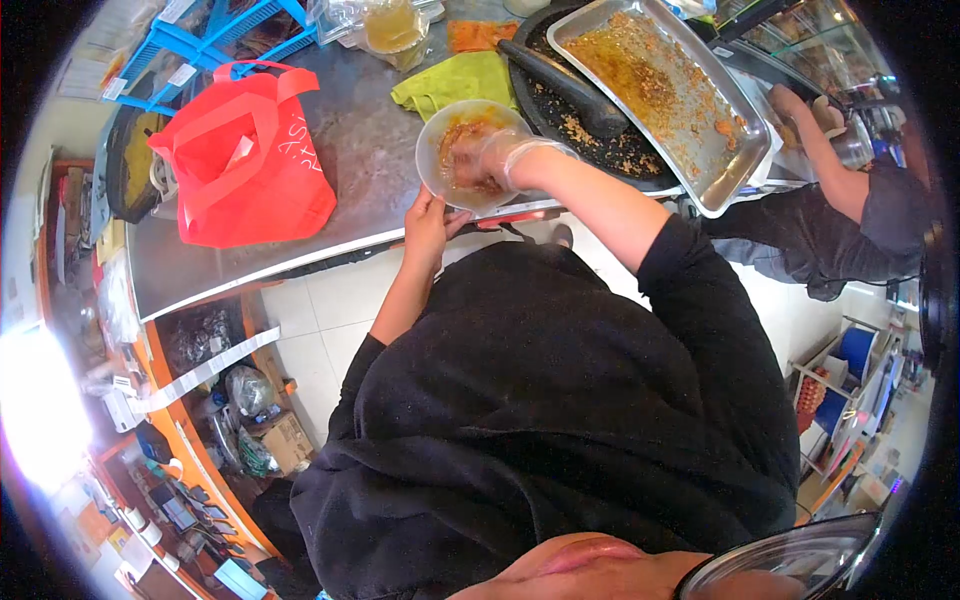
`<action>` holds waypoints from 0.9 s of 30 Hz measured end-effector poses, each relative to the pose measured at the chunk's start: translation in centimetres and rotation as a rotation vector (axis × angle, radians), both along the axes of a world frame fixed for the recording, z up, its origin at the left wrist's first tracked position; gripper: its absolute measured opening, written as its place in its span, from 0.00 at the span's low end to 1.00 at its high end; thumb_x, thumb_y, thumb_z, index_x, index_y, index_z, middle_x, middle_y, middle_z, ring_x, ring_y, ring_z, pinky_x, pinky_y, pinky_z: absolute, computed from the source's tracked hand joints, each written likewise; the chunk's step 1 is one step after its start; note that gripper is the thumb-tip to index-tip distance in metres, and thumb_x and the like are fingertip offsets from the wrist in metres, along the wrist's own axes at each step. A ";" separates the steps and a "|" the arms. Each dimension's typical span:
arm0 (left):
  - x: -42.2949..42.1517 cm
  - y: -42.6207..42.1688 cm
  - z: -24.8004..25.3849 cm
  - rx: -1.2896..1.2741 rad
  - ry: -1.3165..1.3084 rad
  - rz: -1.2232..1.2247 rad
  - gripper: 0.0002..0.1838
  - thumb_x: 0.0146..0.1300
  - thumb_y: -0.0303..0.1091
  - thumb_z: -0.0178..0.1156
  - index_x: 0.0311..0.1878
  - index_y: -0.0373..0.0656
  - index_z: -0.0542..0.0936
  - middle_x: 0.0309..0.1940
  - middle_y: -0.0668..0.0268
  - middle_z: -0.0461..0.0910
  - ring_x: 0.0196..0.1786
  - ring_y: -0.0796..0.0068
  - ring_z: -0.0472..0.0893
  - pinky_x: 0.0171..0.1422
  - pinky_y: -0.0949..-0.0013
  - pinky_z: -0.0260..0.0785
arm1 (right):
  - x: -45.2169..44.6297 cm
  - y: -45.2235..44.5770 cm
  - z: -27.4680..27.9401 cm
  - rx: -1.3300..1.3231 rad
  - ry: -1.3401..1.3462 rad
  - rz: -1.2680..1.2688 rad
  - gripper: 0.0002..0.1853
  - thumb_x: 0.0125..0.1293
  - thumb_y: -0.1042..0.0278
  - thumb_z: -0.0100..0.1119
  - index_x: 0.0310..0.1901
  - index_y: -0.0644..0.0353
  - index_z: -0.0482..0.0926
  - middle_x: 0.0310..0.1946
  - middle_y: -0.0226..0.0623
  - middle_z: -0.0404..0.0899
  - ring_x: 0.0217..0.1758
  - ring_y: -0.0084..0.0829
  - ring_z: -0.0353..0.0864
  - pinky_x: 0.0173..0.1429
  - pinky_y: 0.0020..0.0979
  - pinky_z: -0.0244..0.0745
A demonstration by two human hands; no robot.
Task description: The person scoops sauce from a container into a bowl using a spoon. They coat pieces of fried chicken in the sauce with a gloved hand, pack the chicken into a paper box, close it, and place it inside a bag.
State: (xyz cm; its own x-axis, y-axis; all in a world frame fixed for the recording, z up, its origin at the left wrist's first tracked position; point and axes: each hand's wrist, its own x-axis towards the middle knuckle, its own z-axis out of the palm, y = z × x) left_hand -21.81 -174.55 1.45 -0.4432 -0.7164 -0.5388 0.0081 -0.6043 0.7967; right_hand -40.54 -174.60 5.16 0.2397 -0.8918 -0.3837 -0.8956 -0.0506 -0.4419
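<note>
A white bowl (424, 150) with a reddish-brown, oily food mixture (462, 135) in it sits at the counter's near edge. My left hand (430, 222) grips the bowl from its near left side. Inside the bowl is my right hand (488, 160), in a clear plastic glove, touching the mixture. Its fingers are blurred and partly covered, so their pose cannot be made out. Just behind the bowl lies a yellow-green cloth (455, 85). To the right, a dark stone mortar (545, 105) holds a pestle (570, 88) and crumbs of food.
A metal tray (715, 190) with oily food remains rests partly over the mortar. On the left stand a red bag (260, 205) and a blue plastic rack (215, 45). A clear bag of yellowish liquid (395, 28) is at the back. Another person's arm (835, 170) reaches in at right.
</note>
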 end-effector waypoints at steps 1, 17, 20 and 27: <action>0.1 -0.2 0.0 0.006 -0.003 -0.008 0.23 0.71 0.30 0.41 0.68 0.50 0.60 0.54 0.58 0.72 0.41 0.66 0.81 0.46 0.70 0.78 | 0.1 -0.2 -0.3 -0.062 -0.021 -0.026 0.23 0.62 0.47 0.48 0.57 0.43 0.70 0.62 0.43 0.64 0.58 0.51 0.69 0.61 0.43 0.63; -1.4 -1.5 -1.1 0.025 -0.015 0.082 0.24 0.67 0.32 0.50 0.65 0.40 0.61 0.55 0.55 0.68 0.43 0.56 0.80 0.47 0.60 0.78 | -1.5 -1.3 0.4 -0.260 0.094 0.049 0.20 0.52 0.59 0.60 0.49 0.43 0.78 0.54 0.37 0.72 0.53 0.41 0.75 0.59 0.38 0.69; 1.9 -2.7 -2.4 -0.077 -0.029 0.054 0.27 0.68 0.33 0.50 0.68 0.42 0.56 0.58 0.53 0.65 0.42 0.56 0.80 0.45 0.62 0.78 | 0.7 -2.2 2.5 -0.252 -0.195 -0.363 0.19 0.53 0.66 0.57 0.49 0.49 0.78 0.45 0.36 0.81 0.44 0.38 0.82 0.50 0.36 0.76; 1.3 -0.5 1.3 -0.274 -0.270 0.190 0.23 0.71 0.38 0.47 0.66 0.45 0.57 0.51 0.59 0.69 0.42 0.66 0.77 0.47 0.64 0.75 | -0.5 -2.4 -1.7 0.086 -2.535 -0.827 0.11 0.61 0.79 0.53 0.45 0.68 0.76 0.40 0.47 0.80 0.45 0.40 0.81 0.47 0.40 0.78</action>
